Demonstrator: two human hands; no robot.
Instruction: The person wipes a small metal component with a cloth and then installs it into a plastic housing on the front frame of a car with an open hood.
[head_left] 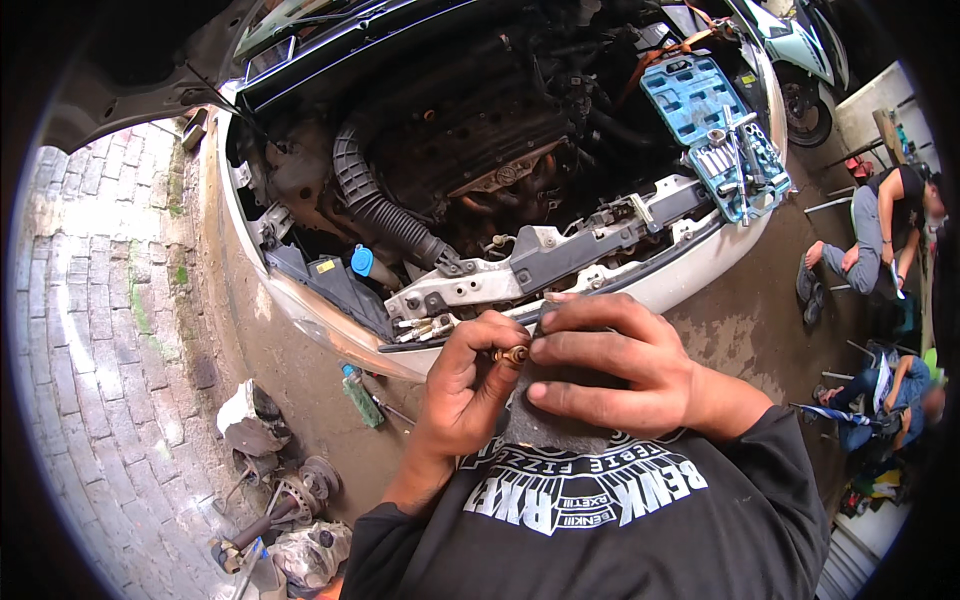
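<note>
In front of my chest, my left hand [462,390] is closed, pinching a spark plug [511,354] between thumb and fingers. Its small brownish metal end points toward my right hand, and the rest is hidden in the fingers. My right hand [625,368] grips a dark grey piece of sandpaper [550,428], its fingers bent over the sheet. The fingertips are close to the plug's end; I cannot tell whether they touch it. Several more spark plugs [425,327] with white bodies lie on the car's front edge, just beyond my left hand.
Ahead is an open engine bay with an engine [480,130], a ribbed air hose [370,195] and a blue reservoir cap [362,261]. A blue socket set case [700,100] rests on the right front corner. A green bottle [362,398] and greasy car parts [290,500] lie on the ground left. Two people sit at right.
</note>
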